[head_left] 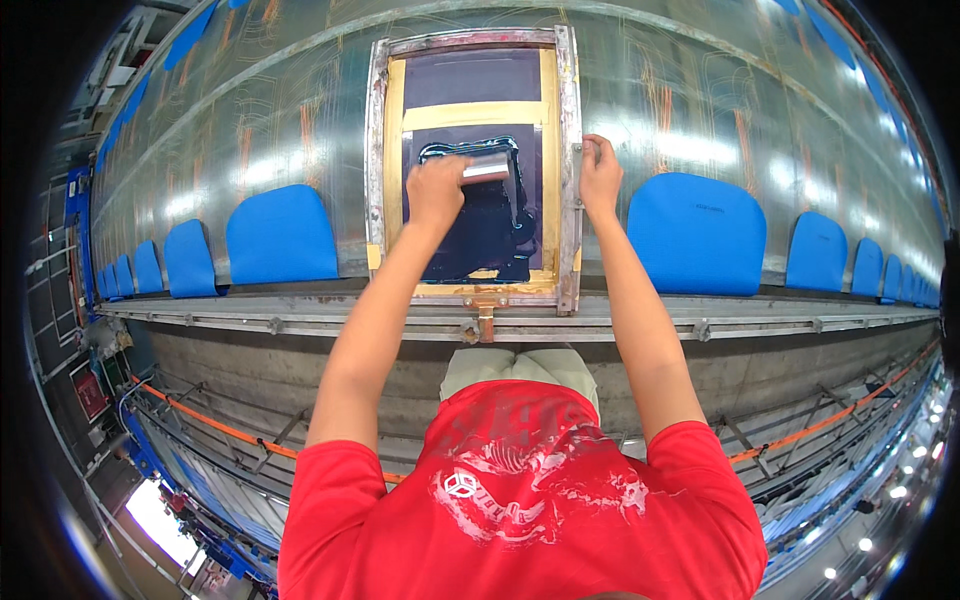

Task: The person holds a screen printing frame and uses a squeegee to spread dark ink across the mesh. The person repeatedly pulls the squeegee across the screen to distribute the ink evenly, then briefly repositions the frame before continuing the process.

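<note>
A screen printing frame (571, 240) lies on the long table in front of me, its wooden border smeared and its inner edges taped yellow. Dark ink (470, 235) covers much of the lower mesh, with a glossy wet line along its top and right side. My left hand (437, 188) is closed around one end of a squeegee (487, 168), which lies across the inked area. At the frame's right rail, my right hand (600, 178) has its fingers curled against the outer side. The squeegee's lower edge and what lies under the screen are hidden.
Blue pads (697, 235) (282, 235) lie in a row along the shiny table (640, 60) on both sides of the frame. A metal rail (250, 318) runs along the near edge, and a metal bracket (486, 305) sits at the frame's near end.
</note>
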Action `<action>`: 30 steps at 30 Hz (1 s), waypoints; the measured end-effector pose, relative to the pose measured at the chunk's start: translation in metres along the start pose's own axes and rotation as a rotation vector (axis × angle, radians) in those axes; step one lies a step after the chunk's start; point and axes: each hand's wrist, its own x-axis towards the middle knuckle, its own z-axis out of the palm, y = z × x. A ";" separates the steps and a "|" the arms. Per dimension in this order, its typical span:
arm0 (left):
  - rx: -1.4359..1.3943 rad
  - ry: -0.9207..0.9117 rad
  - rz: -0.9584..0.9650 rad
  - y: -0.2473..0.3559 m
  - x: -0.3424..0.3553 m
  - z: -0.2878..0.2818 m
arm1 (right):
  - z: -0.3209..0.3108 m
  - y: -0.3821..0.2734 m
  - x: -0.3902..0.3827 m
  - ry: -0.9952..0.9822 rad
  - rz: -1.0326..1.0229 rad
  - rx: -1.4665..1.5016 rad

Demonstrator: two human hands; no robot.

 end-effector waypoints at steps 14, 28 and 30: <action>0.041 -0.061 0.019 -0.010 0.029 -0.008 | 0.004 0.002 0.001 0.052 -0.081 0.015; -0.135 -0.015 0.150 0.017 -0.123 -0.026 | 0.002 0.000 0.028 0.112 -0.232 -0.022; -0.155 0.056 0.123 0.004 -0.142 -0.028 | 0.012 -0.035 0.009 0.081 -0.134 0.004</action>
